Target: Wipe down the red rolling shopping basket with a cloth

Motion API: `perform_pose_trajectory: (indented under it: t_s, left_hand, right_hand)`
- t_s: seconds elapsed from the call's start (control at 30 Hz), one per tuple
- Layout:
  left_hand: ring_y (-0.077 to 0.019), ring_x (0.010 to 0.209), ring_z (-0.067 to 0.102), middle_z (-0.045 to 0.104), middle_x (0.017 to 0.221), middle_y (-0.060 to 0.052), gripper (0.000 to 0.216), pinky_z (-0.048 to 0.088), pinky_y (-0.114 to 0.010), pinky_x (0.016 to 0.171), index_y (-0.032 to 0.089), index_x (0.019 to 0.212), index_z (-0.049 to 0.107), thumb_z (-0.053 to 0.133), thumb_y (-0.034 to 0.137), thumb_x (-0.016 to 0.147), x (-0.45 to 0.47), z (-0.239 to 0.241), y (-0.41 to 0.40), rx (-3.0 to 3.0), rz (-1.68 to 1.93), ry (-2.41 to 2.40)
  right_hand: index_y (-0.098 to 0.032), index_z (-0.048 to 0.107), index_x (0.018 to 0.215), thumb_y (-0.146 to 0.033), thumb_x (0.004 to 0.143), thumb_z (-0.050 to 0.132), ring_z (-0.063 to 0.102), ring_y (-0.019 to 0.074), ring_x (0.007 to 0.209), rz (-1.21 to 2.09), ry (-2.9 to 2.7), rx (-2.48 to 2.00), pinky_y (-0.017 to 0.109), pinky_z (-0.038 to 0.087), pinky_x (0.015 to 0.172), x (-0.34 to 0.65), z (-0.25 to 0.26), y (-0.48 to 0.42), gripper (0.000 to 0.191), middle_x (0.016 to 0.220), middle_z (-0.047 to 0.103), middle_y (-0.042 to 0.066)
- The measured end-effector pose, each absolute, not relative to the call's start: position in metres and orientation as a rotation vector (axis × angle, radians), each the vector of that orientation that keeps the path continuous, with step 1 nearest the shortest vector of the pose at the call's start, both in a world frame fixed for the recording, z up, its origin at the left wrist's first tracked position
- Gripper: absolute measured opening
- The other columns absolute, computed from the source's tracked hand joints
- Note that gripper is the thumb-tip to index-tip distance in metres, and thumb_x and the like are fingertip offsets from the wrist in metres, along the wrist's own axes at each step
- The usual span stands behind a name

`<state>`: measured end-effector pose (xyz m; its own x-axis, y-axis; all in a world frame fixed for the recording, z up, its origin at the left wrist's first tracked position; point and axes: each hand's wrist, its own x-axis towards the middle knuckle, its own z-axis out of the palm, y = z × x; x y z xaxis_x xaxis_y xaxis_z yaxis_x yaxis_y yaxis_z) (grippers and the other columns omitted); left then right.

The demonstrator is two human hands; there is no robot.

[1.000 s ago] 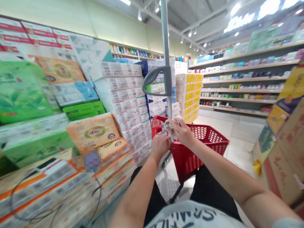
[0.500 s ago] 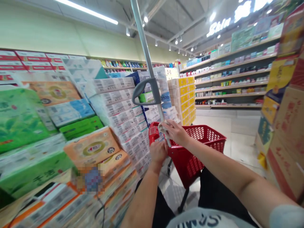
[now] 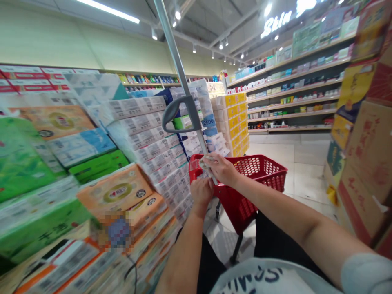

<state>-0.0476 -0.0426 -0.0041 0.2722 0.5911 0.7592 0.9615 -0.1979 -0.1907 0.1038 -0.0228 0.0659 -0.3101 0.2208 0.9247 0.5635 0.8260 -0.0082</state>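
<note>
A red plastic shopping basket (image 3: 260, 179) on wheels stands in front of me, with a tall grey pull handle (image 3: 180, 87) rising from its near rim. My right hand (image 3: 222, 168) is closed on a small crumpled white cloth or tissue (image 3: 206, 161), pressed against the foot of the handle pole. Just below it, my left hand (image 3: 201, 192) is closed on the basket's near red rim. Whether anything lies inside the basket is hidden.
Stacks of tissue and paper packs (image 3: 122, 163) fill the left side, close to my left arm. Cardboard boxes (image 3: 364, 163) stand at the right. Shelves of bottles (image 3: 290, 98) line the far right, with tiled floor (image 3: 306, 171) beyond the basket.
The view has shifted, so the handle pole leans more to the left. Both hands stay at the pole's foot; the right hand with the cloth has moved slightly left and down along it.
</note>
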Motion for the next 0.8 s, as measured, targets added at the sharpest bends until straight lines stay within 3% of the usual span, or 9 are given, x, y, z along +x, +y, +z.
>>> perform_pose_trajectory:
  t_s: [0.07,0.27,0.53,0.8]
  left_hand:
    - [-0.0177,0.066,0.059,0.066,0.064,-0.005,0.041,0.034,-0.033,0.067,0.02,0.065,0.063,0.035,0.027,0.095,-0.048,-0.004,-0.041,-1.88,-0.719,-1.412]
    - [-0.0197,0.068,0.059,0.067,0.066,-0.007,0.044,0.033,-0.034,0.067,0.019,0.068,0.066,0.033,0.028,0.095,-0.046,-0.002,-0.039,-1.86,-0.685,-1.488]
    - [-0.0188,0.068,0.058,0.066,0.066,-0.005,0.039,0.033,-0.034,0.07,0.021,0.068,0.062,0.035,0.027,0.096,-0.049,-0.008,-0.039,-1.882,-0.714,-1.405]
    - [-0.0192,0.069,0.059,0.067,0.066,-0.006,0.039,0.033,-0.034,0.068,0.021,0.069,0.063,0.035,0.03,0.095,-0.048,-0.004,-0.035,-1.888,-0.698,-1.471]
  right_hand:
    - [-0.024,0.061,0.122,-0.018,0.087,0.055,0.056,0.0219,0.108,-0.424,-1.918,-0.631,0.036,0.05,0.095,0.103,0.065,-0.024,0.036,0.123,0.055,0.009]
    - [-0.028,0.058,0.126,-0.015,0.086,0.054,0.057,0.0214,0.106,-0.386,-1.797,-0.718,0.036,0.051,0.091,0.102,0.127,-0.02,0.042,0.129,0.051,0.006]
    - [-0.023,0.058,0.127,-0.015,0.086,0.054,0.059,0.0191,0.108,-0.331,-1.897,-0.629,0.031,0.052,0.092,0.111,0.039,-0.022,0.042,0.123,0.056,0.009]
    - [-0.021,0.057,0.129,-0.014,0.091,0.046,0.044,0.0227,0.127,-0.366,-1.8,-0.607,0.041,0.039,0.109,0.11,0.083,-0.009,0.041,0.128,0.054,0.011]
